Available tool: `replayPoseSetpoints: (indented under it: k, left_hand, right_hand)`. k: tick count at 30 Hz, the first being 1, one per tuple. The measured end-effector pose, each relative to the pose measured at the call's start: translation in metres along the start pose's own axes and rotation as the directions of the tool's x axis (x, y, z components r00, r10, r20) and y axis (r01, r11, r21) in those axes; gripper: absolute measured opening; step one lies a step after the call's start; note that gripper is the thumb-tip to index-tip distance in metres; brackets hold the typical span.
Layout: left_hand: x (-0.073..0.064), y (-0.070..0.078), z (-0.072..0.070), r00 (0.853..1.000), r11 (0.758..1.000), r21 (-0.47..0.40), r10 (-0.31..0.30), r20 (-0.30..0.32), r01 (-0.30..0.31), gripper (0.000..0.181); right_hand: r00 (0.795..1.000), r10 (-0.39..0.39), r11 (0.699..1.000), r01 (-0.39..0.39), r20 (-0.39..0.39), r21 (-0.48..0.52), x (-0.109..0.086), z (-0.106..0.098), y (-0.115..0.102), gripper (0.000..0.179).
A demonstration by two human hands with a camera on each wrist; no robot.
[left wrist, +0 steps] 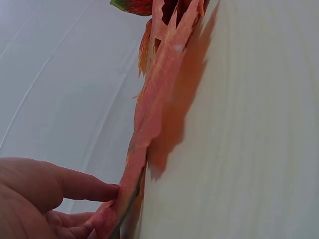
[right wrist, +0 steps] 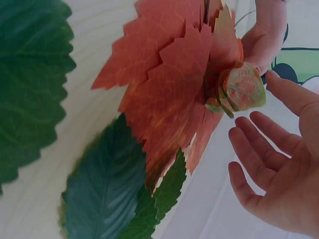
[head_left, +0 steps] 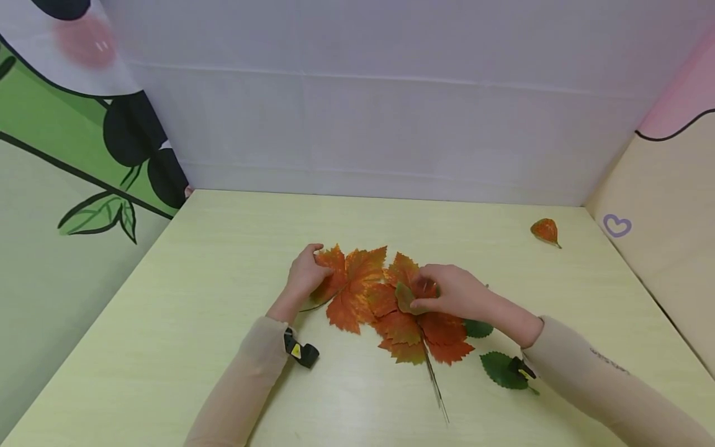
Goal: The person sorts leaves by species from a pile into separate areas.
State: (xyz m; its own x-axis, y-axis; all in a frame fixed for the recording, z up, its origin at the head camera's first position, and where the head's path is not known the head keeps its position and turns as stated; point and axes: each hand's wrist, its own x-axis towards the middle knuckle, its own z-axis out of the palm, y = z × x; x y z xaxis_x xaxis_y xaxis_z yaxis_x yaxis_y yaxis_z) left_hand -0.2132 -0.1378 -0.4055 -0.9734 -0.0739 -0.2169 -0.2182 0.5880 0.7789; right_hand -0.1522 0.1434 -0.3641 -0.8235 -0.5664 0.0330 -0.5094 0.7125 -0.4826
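My left hand (head_left: pixel 306 273) pinches the edge of a large orange artificial maple leaf (head_left: pixel 349 288) at its left side. In the left wrist view, thumb and fingers lie on either side of that leaf's edge. Right of it lies a stack of orange-red maple leaves (head_left: pixel 402 329), its thin stems (head_left: pixel 436 382) pointing toward me. A small green-and-orange leaf (right wrist: pixel 244 89) sits on top of the stack. Around it hovers my right hand (head_left: pixel 455 293), fingers spread and relaxed, one fingertip close to the small leaf's edge in the right wrist view.
Two serrated green leaves, one nearer (head_left: pixel 498 369) and one partly under my right forearm (head_left: pixel 477 328), lie right of the stack. A small orange leaf (head_left: pixel 544 231) lies at the table's far right. A pale cloth wall (head_left: pixel 357 130) closes off the back.
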Motion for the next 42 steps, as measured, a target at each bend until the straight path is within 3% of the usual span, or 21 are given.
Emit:
replayPoseSetpoints:
  k: [9, 27, 42]
  left_hand:
    - [0.0, 0.0, -0.001, 1.0, 1.0, -0.019, -0.007, -0.014, 0.007, 0.064]
    - [0.0, 0.002, -0.002, 1.0, 1.0, -0.025, -0.014, -0.016, 0.013, 0.066]
    - [-0.002, 0.001, -0.001, 1.0, 0.999, -0.044, 0.001, -0.011, -0.001, 0.063]
  right_hand:
    - [1.0, -0.028, 0.988, 0.026, -0.012, -0.15, 0.004, 0.01, -0.006, 0.042]
    - [0.999, -0.02, 0.988, 0.025, 0.035, -0.151, 0.003, 0.016, -0.005, 0.041]
    - [0.995, -0.089, 0.986, 0.093, 0.035, -0.142, 0.001, 0.019, -0.003, 0.026]
